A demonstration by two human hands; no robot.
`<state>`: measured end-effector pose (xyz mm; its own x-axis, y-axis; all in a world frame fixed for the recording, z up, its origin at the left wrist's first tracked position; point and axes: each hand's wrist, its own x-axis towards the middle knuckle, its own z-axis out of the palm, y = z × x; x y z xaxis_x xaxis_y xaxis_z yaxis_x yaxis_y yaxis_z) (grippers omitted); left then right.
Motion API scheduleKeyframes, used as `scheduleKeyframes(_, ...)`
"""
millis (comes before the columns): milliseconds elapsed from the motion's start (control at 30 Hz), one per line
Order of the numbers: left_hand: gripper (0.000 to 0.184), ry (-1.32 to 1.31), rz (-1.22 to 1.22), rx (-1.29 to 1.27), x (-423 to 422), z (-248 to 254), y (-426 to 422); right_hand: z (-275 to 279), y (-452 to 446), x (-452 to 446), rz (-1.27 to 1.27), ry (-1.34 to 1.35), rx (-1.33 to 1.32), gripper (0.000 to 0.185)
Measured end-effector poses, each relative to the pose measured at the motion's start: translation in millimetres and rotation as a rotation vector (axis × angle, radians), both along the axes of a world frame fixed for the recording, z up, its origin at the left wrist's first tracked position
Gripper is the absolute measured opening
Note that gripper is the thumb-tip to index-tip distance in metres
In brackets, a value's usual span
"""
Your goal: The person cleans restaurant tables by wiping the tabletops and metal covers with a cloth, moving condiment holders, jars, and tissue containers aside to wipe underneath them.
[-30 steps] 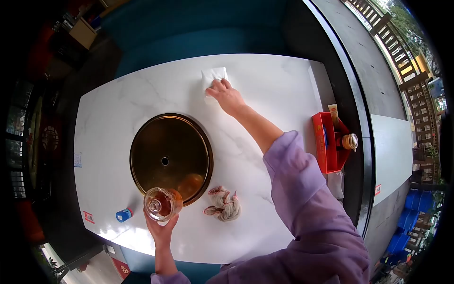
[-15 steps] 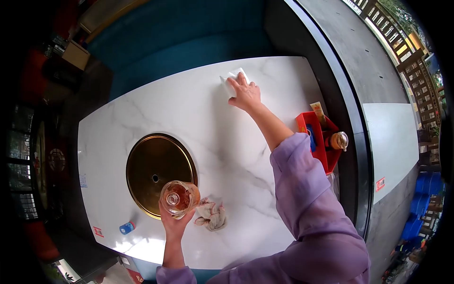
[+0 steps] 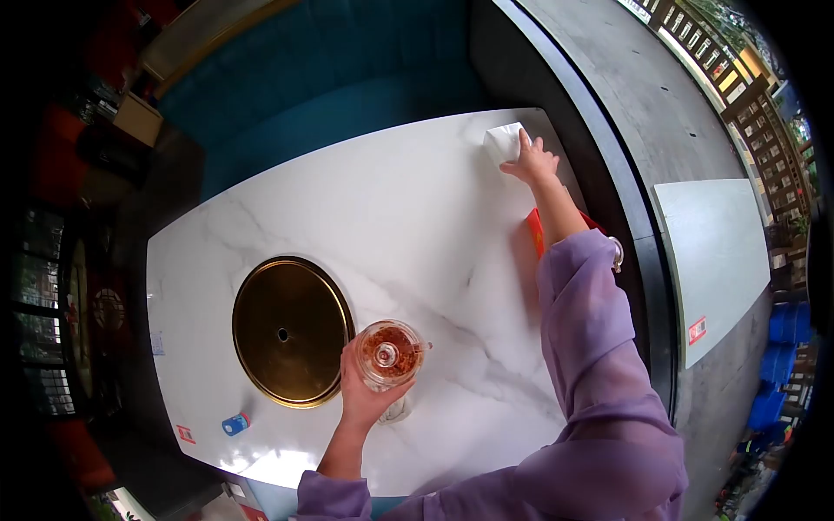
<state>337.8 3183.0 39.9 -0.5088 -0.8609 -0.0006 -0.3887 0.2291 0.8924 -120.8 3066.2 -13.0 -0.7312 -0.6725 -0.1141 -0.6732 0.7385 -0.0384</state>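
Observation:
My left hand (image 3: 363,395) is wrapped round a clear glass jar (image 3: 387,347) with reddish contents and a knobbed glass lid. A small handle sticks out at its right side. The jar is above the table, and beneath it a crumpled cloth (image 3: 395,411) is mostly hidden. At the far right corner of the white marbled table (image 3: 417,217), my right hand (image 3: 535,163) has its fingers spread at the edge of a white tissue pack (image 3: 502,143). Whether the fingertips still touch the pack is unclear. My right forearm covers most of a red caddy (image 3: 533,233).
A round brass-coloured lid (image 3: 291,334) is set in the table, left of the jar. Near the front left edge lies a small blue container (image 3: 235,424). A teal bench (image 3: 330,78) runs behind the table, and a dark ledge (image 3: 599,174) borders its right side.
The tissue pack and my right hand have moved right, toward the table's far corner, and my right fingers are more spread. My left hand has carried the jar right, over the cloth.

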Motion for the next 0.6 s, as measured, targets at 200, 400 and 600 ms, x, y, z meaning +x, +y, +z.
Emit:
scheduleKeyframes(200, 0.088, -0.072, -0.041, -0.057, -4.2, -5.0, 6.7, 3.4, 6.6, -9.6, -0.298, 0.001, 0.148, 0.087)
scheduleKeyframes(400, 0.090, -0.066, -0.130, -0.126, -58.3, -15.0, 6.9, 44.1, 57.8, -12.2, 0.022, 0.471, -0.191, 0.021)
scheduleKeyframes(600, 0.091, 0.033, -0.366, -0.168, -137.7, -55.2, 52.3, 86.3, 230.8, 47.1, -0.024, 0.073, -0.719, 0.024)
